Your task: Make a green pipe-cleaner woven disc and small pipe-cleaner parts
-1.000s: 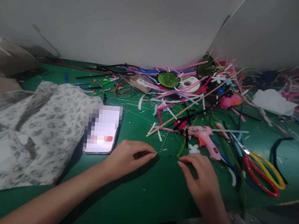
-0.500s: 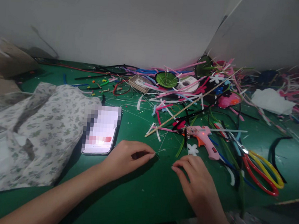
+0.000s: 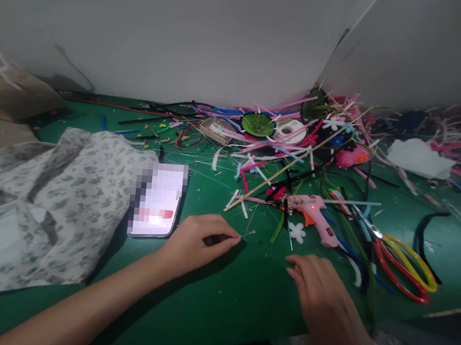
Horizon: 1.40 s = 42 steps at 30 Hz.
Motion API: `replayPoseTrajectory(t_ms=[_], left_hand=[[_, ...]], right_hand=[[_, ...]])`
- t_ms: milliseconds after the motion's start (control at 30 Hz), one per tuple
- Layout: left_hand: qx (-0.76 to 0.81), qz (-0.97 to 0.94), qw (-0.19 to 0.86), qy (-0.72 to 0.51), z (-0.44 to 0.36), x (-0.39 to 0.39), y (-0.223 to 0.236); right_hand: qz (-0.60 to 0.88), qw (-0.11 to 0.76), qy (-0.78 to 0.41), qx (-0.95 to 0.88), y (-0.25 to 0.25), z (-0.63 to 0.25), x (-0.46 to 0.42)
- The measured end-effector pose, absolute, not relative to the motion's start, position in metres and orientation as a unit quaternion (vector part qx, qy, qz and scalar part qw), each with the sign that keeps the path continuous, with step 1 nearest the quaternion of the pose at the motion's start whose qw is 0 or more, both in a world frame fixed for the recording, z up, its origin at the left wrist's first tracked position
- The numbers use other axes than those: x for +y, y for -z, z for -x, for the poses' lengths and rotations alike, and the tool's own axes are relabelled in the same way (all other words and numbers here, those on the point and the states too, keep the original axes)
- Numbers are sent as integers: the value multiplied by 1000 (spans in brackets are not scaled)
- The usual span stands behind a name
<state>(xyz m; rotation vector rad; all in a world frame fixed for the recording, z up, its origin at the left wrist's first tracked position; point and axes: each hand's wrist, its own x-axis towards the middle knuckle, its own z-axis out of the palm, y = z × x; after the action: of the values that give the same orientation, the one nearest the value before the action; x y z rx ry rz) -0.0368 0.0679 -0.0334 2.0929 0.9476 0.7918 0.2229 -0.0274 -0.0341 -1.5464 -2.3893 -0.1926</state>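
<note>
My left hand (image 3: 205, 239) rests on the green table with thumb and forefinger pinched together. Whatever is between those tips is too fine to make out. To the right, my right hand (image 3: 320, 291) hovers low over the table, fingers curled and thumb close to the forefinger. A faint hair-thin strand (image 3: 275, 258) runs towards its fingertips; whether it is gripped is unclear. Just beyond this hand lie a white felt-like flower (image 3: 297, 232) and a pink glue gun (image 3: 320, 222) with its red light on.
Left of my left hand lies a phone (image 3: 158, 204) beside floral cloth (image 3: 77, 197). Scissors (image 3: 402, 266) with red and yellow handles lie at the right. Pipe cleaners (image 3: 264, 154), a wooden stick (image 3: 270, 178), a green dish (image 3: 257, 124) and a tape roll (image 3: 292, 131) clutter the back.
My right hand has drawn back to the right and towards me, away from my left hand and uncovering the white flower. My left hand has stayed nearly still.
</note>
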Motion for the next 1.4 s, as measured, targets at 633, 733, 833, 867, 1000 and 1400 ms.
replayPoseTrajectory(t_ms=[633, 733, 833, 867, 1000, 1400], left_hand=[[365, -805, 344, -317, 36, 68, 32], [362, -807, 341, -319, 36, 68, 31], [361, -809, 339, -317, 36, 69, 31], [361, -809, 340, -316, 36, 69, 31], [360, -808, 343, -316, 37, 69, 32], [356, -810, 338, -322, 36, 69, 32]], right_hand=[[636, 382, -130, -658, 28, -150, -19], [664, 367, -138, -637, 29, -145, -13], [678, 357, -132, -629, 30, -144, -10], [679, 356, -132, -629, 30, -144, -9], [678, 360, -130, -628, 30, -143, -8], [662, 379, -112, -637, 29, -139, -8]])
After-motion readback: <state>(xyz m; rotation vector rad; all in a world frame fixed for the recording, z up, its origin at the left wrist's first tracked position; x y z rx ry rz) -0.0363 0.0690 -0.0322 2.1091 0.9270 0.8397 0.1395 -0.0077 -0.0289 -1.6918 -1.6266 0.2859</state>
